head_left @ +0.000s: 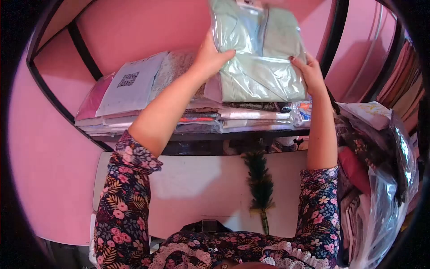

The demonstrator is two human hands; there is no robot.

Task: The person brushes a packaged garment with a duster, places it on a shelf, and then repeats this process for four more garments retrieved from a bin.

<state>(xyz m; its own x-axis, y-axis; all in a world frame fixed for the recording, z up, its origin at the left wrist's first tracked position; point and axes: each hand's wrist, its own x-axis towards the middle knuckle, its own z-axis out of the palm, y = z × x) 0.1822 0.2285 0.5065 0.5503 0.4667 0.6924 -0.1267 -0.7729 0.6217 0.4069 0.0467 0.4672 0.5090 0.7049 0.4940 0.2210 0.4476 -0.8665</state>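
Note:
Both my hands grip a folded pale green garment in a clear plastic bag (255,78), raised at the front of a shelf. My left hand (212,56) is closed on its left edge, thumb lying over the plastic. On the right edge my right hand (310,74) holds it the same way, thumb on the front. The fingers of both hands are mostly hidden behind the package. Below and behind it lie stacked bagged garments (197,119). Left of my left hand sits a white package with a printed square code (134,83).
A dark-framed shelf (188,145) crosses above a white table (188,193). On the table lies a green artificial pine sprig (259,184). Bagged clothes (376,179) are heaped at the right, beside hanging or stacked fabrics (398,74). A pink package (93,98) sits at the shelf's left end.

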